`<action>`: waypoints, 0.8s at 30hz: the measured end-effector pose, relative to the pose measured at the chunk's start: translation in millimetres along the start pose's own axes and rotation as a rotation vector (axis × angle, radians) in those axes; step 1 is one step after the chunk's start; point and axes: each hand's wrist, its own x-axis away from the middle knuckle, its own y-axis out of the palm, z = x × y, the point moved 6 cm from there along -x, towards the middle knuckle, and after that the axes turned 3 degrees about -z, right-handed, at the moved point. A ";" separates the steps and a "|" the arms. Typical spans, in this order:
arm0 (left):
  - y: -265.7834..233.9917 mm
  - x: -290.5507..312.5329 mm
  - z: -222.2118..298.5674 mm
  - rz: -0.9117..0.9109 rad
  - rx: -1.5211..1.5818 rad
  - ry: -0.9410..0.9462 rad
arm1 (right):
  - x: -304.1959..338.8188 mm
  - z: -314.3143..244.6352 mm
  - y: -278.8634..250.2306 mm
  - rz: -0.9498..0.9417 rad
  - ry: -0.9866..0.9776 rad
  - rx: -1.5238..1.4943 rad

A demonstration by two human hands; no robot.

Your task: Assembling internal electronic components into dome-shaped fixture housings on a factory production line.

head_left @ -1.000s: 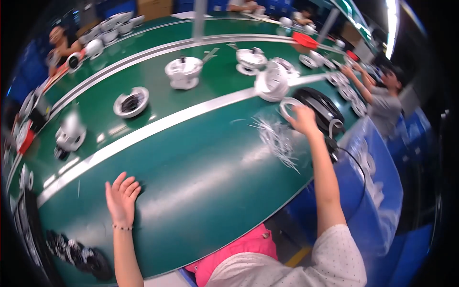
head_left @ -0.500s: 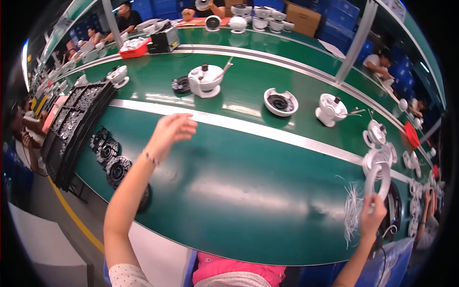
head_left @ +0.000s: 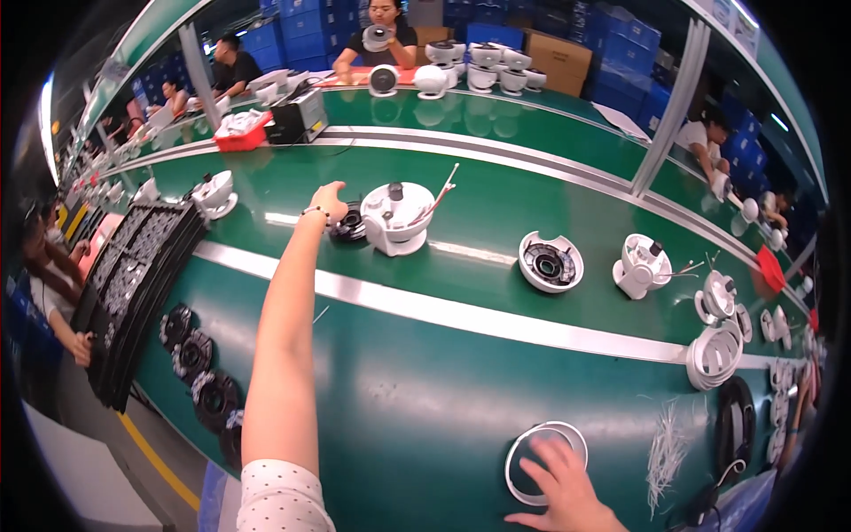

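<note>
My left hand [head_left: 328,203] reaches across the metal strip onto the far green belt, fingers apart. It is at the left edge of a black round part [head_left: 348,223]; whether it touches the part I cannot tell. Against that part stands a white rounded housing [head_left: 395,222] with a black knob and wires sticking up. My right hand [head_left: 565,490] is open, fingers spread over a white ring [head_left: 511,481] lying on the near green worktop. The fingers cover part of the ring, and contact is unclear.
Several black round parts [head_left: 215,399] line the left side near a stack of black trays [head_left: 133,284]. White cable ties [head_left: 665,452] and stacked white rings [head_left: 714,355] are at right. Farther belt holds a white bowl-shaped housing [head_left: 551,262] and another wired housing [head_left: 642,265]. Co-workers sit beyond.
My right hand has brought a white ring from the right stack to the worktop before me and let go. My left hand has moved forward to the black part. The view has shifted.
</note>
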 end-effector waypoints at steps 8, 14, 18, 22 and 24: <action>9.9 -25.5 -38.2 -0.211 -0.199 -0.096 | -29.0 23.8 30.2 -0.398 0.095 -0.052; -16.3 29.7 -11.0 -0.451 -0.487 -0.235 | -31.4 16.7 25.5 -0.304 0.194 0.037; -27.5 59.0 -46.1 -0.452 -0.464 -0.293 | -32.4 16.2 28.9 -0.126 0.136 -0.053; -34.7 94.3 -47.1 -0.324 -0.346 -0.179 | -28.9 11.0 31.2 0.017 0.099 -0.198; -30.4 109.9 -102.6 -0.235 -0.283 -0.345 | -33.3 2.3 33.8 0.083 0.074 -0.265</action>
